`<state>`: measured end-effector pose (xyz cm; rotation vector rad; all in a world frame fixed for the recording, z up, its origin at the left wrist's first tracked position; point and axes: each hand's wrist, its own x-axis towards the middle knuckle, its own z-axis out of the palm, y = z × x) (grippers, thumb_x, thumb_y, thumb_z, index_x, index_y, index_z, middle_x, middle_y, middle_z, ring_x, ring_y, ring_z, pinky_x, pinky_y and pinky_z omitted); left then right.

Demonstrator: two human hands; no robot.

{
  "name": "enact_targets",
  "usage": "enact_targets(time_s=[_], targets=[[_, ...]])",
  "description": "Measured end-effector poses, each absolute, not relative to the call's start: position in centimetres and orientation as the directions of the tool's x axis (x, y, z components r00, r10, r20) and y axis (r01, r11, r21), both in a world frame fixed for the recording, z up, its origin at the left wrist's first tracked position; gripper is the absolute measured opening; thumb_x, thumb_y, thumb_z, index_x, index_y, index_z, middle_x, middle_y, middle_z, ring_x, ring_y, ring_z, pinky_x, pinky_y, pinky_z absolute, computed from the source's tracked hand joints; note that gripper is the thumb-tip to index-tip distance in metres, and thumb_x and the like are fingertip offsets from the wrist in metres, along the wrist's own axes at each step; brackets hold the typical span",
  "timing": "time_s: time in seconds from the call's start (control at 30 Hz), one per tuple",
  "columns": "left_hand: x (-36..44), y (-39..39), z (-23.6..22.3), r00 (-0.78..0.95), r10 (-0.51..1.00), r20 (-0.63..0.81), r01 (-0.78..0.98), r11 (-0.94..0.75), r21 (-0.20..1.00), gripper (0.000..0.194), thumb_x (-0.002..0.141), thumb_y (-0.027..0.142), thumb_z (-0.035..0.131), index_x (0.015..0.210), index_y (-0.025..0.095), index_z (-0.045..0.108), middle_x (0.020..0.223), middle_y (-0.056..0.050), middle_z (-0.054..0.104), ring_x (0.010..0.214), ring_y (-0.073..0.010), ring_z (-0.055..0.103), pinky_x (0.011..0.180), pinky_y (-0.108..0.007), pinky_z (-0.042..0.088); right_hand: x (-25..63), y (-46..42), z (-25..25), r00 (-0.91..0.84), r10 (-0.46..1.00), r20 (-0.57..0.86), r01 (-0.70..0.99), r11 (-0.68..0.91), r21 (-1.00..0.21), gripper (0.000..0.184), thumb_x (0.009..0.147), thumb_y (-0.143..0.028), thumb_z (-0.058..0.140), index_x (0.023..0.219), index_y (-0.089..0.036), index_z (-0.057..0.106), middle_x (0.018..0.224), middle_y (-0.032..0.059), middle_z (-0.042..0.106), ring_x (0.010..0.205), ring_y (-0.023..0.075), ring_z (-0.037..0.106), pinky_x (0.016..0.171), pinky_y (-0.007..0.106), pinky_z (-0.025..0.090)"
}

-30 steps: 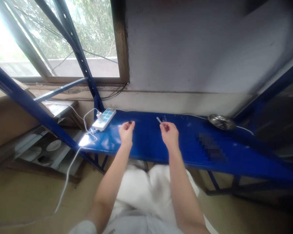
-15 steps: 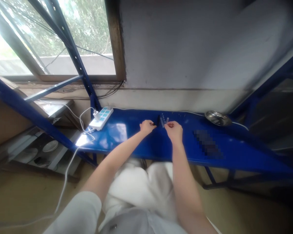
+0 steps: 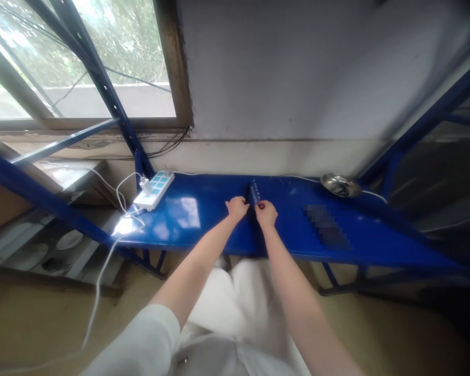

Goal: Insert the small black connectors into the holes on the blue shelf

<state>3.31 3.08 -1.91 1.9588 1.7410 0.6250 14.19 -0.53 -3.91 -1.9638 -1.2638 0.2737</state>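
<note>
Both my hands meet over the middle of a blue metal shelf [image 3: 203, 219]. My left hand [image 3: 236, 207] is closed in a pinch on a small dark stick-like thing [image 3: 246, 192] that points away from me. My right hand [image 3: 265, 213] is closed beside it, fingertips at a small pale ridged piece [image 3: 254, 193] that stands next to the dark one. The two hands nearly touch. What exactly the small pieces are is too small to make out.
A white power strip [image 3: 153, 189] with a plugged-in charger and white cable lies at the shelf's left end. A shiny metal dish [image 3: 340, 185] sits at the back right. A blurred patch [image 3: 325, 227] lies right of my hands. Blue rack struts, a window and a wall stand behind.
My hands were apart, each pinching a small piece above the shelf. They have come together at the shelf's middle, and the view has shifted slightly right.
</note>
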Motion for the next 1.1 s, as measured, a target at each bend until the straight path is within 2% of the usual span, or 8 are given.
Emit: enact_targets(time_s=[0.17,0.3,0.4,0.47,0.6,0.73,0.93,1.1], targets=[[3.1,3.0,-2.5,0.106,0.993,0.047,0.806,-0.114,0.581,0.014,0.073,0.032,0.059,0.079,0.02,0.062,0.087,-0.003,0.067,0.09,-0.0215,0.056,0.087,-0.042,0.033,14.2,0.0,-4.8,0.481,0.847,0.226,0.725,-0.239,-0.646,0.017,0.071,-0.025,0.049,0.081,-0.017,0.06,0.081,0.0046,0.061,0.078,0.0183,0.053,0.068,0.028,0.033],[2.5,1.9,-2.7,0.148,0.969,0.199,0.811,-0.234,0.536,0.022,0.076,0.031,0.056,0.093,0.019,0.057,0.091,-0.004,0.064,0.09,-0.0208,0.054,0.081,-0.037,0.035,14.2,0.0,-5.0,0.458,0.855,0.244,0.761,-0.235,-0.605,0.019,0.073,-0.026,0.048,0.082,-0.016,0.061,0.085,0.0066,0.061,0.081,0.0202,0.053,0.07,0.03,0.033],[1.8,1.0,-2.7,0.296,0.898,0.326,0.808,-0.417,0.416,0.029,0.083,0.026,0.046,0.111,0.019,0.048,0.105,-0.007,0.058,0.097,-0.0197,0.051,0.082,-0.034,0.033,14.1,-0.1,-5.0,0.446,0.857,0.257,0.77,-0.221,-0.599,0.02,0.074,-0.027,0.047,0.083,-0.016,0.061,0.086,0.0077,0.061,0.082,0.0207,0.052,0.071,0.031,0.033],[1.5,0.6,-2.7,0.402,0.845,0.353,0.802,-0.511,0.31,0.036,0.086,0.022,0.039,0.122,0.021,0.041,0.116,-0.008,0.053,0.101,-0.02,0.049,0.083,-0.034,0.032,14.1,-0.2,-4.9,0.446,0.856,0.262,0.77,-0.218,-0.599,0.02,0.074,-0.027,0.047,0.083,-0.016,0.061,0.086,0.0079,0.061,0.082,0.0206,0.052,0.071,0.031,0.033],[1.4,0.6,-2.6,0.445,0.829,0.34,0.822,-0.528,0.213,0.038,0.088,0.017,0.032,0.124,0.02,0.042,0.118,-0.01,0.051,0.099,-0.0208,0.049,0.081,-0.035,0.033,14.0,-0.2,-4.8,0.454,0.852,0.259,0.769,-0.228,-0.597,0.019,0.075,-0.027,0.047,0.081,-0.016,0.061,0.085,0.0076,0.061,0.081,0.0206,0.053,0.07,0.031,0.033],[1.1,1.0,-2.1,0.404,0.837,0.368,0.81,-0.515,0.282,0.023,0.086,0.019,0.039,0.101,0.018,0.057,0.104,-0.008,0.057,0.093,-0.0201,0.051,0.081,-0.035,0.034,14.0,-0.2,-4.9,0.454,0.851,0.262,0.772,-0.23,-0.592,0.017,0.075,-0.026,0.048,0.079,-0.017,0.061,0.083,0.0069,0.061,0.079,0.0199,0.053,0.068,0.029,0.033],[-1.0,1.1,0.9,0.121,0.865,0.486,0.673,-0.432,0.6,0.01,0.08,0.022,0.054,0.086,0.02,0.062,0.091,-0.004,0.062,0.083,-0.0166,0.055,0.079,-0.035,0.039,14.2,-0.8,-3.6,0.392,0.866,0.309,0.764,-0.119,-0.634,0.018,0.076,-0.028,0.046,0.08,-0.017,0.059,0.074,0.0051,0.061,0.066,0.0156,0.052,0.058,0.025,0.034],[-3.7,0.9,4.6,0.065,0.777,0.626,0.504,-0.567,0.651,0.006,0.074,0.024,0.062,0.078,0.02,0.064,0.084,-0.002,0.062,0.074,-0.0128,0.055,0.074,-0.028,0.044,13.2,-1.2,0.4,0.199,0.911,0.361,0.814,0.051,-0.578,0.012,0.076,-0.029,0.048,0.074,-0.019,0.056,0.066,0.0017,0.059,0.057,0.0129,0.049,0.051,0.022,0.03]])
